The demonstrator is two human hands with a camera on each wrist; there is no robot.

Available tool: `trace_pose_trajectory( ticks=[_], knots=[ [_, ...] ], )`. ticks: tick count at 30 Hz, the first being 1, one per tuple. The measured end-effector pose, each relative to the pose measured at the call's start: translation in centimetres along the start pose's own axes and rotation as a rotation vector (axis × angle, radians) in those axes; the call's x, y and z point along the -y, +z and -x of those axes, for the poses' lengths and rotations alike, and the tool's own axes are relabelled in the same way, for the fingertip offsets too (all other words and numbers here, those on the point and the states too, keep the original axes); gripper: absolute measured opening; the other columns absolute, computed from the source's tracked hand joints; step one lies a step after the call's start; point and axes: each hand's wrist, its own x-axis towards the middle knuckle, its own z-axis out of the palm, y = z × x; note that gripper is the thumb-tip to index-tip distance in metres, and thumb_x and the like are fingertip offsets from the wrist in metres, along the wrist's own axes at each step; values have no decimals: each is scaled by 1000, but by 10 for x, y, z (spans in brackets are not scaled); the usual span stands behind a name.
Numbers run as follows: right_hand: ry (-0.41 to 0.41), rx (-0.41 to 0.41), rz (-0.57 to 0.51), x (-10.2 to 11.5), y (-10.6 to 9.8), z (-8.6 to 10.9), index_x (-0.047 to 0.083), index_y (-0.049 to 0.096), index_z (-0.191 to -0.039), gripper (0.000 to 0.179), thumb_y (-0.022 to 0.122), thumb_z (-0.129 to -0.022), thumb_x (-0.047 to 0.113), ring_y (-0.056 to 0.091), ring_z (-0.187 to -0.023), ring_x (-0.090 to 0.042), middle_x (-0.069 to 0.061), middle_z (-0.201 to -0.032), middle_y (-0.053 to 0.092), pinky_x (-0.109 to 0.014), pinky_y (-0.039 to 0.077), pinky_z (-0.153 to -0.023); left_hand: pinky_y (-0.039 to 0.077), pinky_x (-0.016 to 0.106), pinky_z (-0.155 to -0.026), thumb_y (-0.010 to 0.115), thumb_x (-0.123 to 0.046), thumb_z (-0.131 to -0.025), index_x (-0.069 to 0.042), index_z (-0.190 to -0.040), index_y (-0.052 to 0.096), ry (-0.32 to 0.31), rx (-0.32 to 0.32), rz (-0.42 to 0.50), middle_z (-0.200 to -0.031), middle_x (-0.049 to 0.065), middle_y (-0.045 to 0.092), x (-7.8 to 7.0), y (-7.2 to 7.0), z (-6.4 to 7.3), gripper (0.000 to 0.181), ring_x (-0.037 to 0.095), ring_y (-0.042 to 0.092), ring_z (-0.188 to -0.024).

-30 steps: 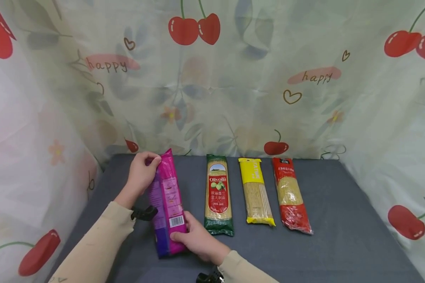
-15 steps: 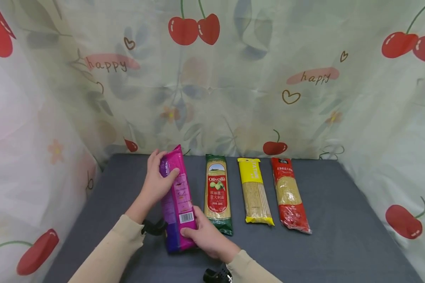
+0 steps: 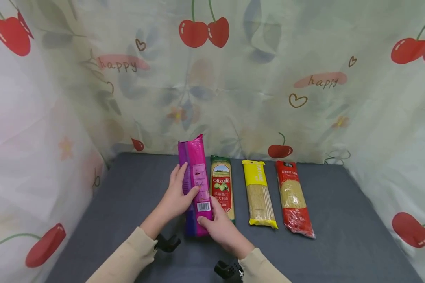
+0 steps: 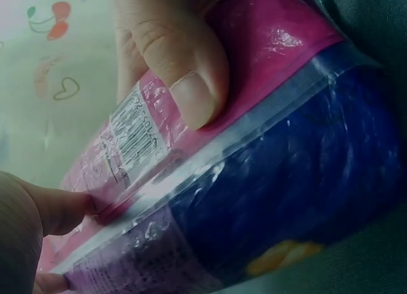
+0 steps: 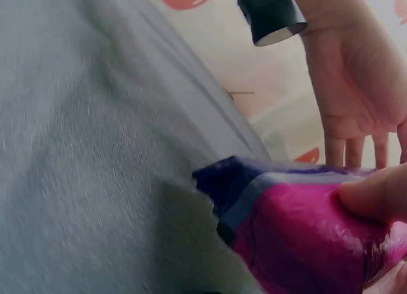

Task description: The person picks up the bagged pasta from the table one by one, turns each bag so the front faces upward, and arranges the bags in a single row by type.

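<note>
Both hands hold a long pink and purple plastic packet (image 3: 198, 173), raised with its barcode side facing the head camera. My left hand (image 3: 177, 196) grips its left side, thumb across the front. At the lower right edge, my right hand (image 3: 224, 226) pinches the packet, its thumb near the barcode in the left wrist view; the fingers behind are hidden. In the right wrist view the packet's crimped blue end (image 5: 222, 182) sticks out over the grey cloth. Just behind the held packet lies a green and red spaghetti packet (image 3: 221, 177), its lower left part covered.
To the right lie a yellow spaghetti packet (image 3: 258, 196) and a red one (image 3: 295, 200), side by side on the grey cloth-covered table (image 3: 340, 236). A curtain (image 3: 233, 78) printed with cherries stands behind and along both sides.
The pink and purple packet has moved right and away from me, now overlapping the green and red packet. My left hand has slid from its top corner down to its middle.
</note>
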Motion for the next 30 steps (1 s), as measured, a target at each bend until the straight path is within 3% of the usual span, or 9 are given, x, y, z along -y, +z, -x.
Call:
trace_pose_trajectory(
  ticks=[6,13,16,18,23,26,30],
  knots=[
    [-35,-57,211,5,-3,3,32,34,-143,59,65,-94,20,57,-107,-24,-3,-128,52,-47,51,-88,41,58,-97,67,-34,-92,-29,-156,11,-53,-29,-17,-148,15,17,-6,-1,3,85,36,31,-130],
    [-109,-77,362,14,-5,2,28,33,-146,61,64,-94,22,56,-107,-24,-4,-128,52,-46,51,-87,46,53,-93,61,-42,-94,-31,-156,1,-83,29,14,-135,17,23,-10,-6,6,87,35,45,-115],
    [-128,-90,422,17,-5,1,28,36,-145,60,65,-93,20,55,-108,-24,-3,-129,52,-45,53,-84,46,53,-93,55,-50,-95,-27,-156,-4,-116,81,119,-137,21,23,-12,-9,6,87,39,47,-119],
    [-137,-94,458,18,-5,1,27,40,-144,59,66,-92,18,55,-105,-24,-3,-128,53,-42,55,-80,44,55,-94,51,-53,-96,-28,-156,-5,-153,117,270,-143,22,20,-13,-11,6,86,41,41,-126],
    [-174,-75,510,23,-3,1,24,45,-143,58,67,-91,16,56,-97,-21,-2,-123,55,-33,54,-75,45,58,-90,52,-44,-99,-34,-155,-1,-217,117,566,-147,22,29,-18,-14,5,78,40,40,-131],
    [-204,-79,537,23,1,-1,24,46,-143,59,68,-89,15,54,-99,-18,0,-123,52,-30,52,-78,46,58,-88,55,-35,-99,-37,-155,3,-226,85,613,-138,23,40,-20,-14,5,76,40,48,-124],
    [-231,-72,554,22,6,-2,20,44,-145,63,68,-87,12,50,-103,-17,-1,-130,45,-28,50,-81,50,53,-86,58,-32,-98,-33,-155,5,-257,12,633,-135,21,44,-19,-12,4,78,36,53,-119]
  ],
)
